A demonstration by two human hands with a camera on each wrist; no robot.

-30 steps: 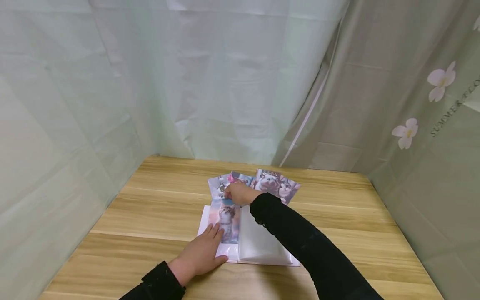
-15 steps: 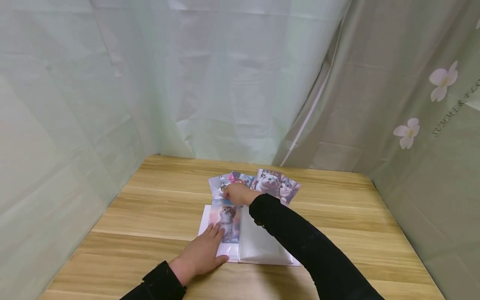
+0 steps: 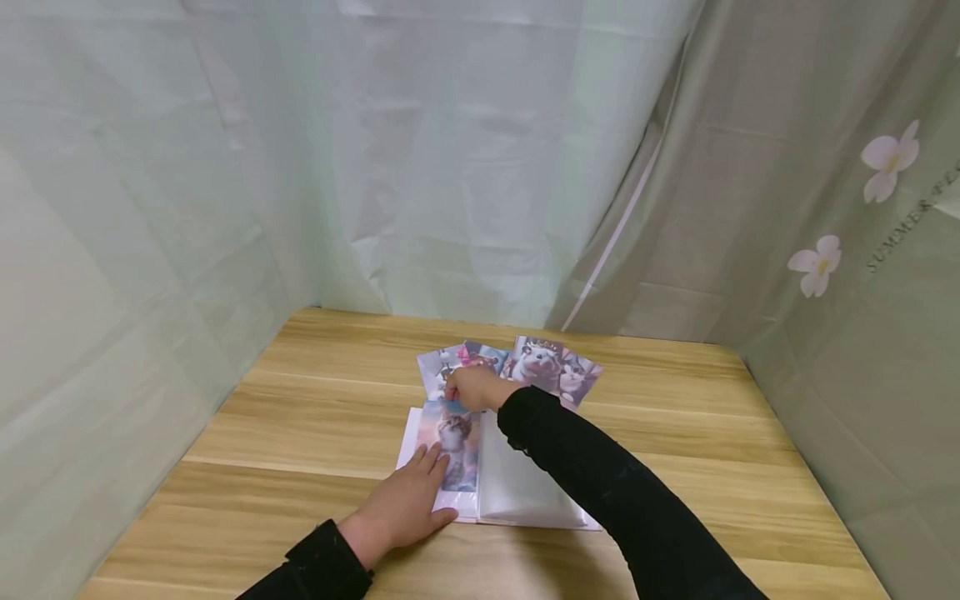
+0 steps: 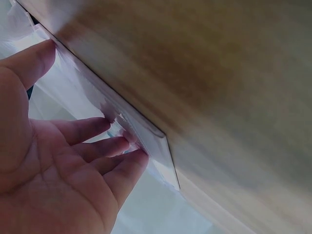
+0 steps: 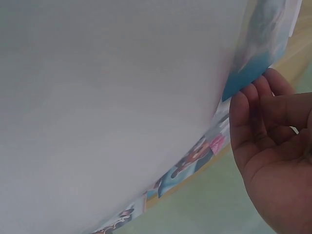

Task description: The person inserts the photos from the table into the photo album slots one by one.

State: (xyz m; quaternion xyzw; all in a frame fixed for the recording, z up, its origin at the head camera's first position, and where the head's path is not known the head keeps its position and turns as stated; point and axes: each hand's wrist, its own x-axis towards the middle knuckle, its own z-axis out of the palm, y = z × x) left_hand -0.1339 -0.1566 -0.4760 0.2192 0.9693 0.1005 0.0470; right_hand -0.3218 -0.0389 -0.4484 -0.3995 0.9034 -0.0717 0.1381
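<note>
"Two hands: touching what?"

"The left hand (image 3: 408, 504), fingers straight, thumb spread, rests on the kitten photo card (image 3: 462, 435), which lies on the left page of the photo album (image 3: 521, 493)."

"And the right hand (image 3: 477, 388)?"

"Curled fingers at the card's top edge; I can't tell whether they pinch it."
</note>
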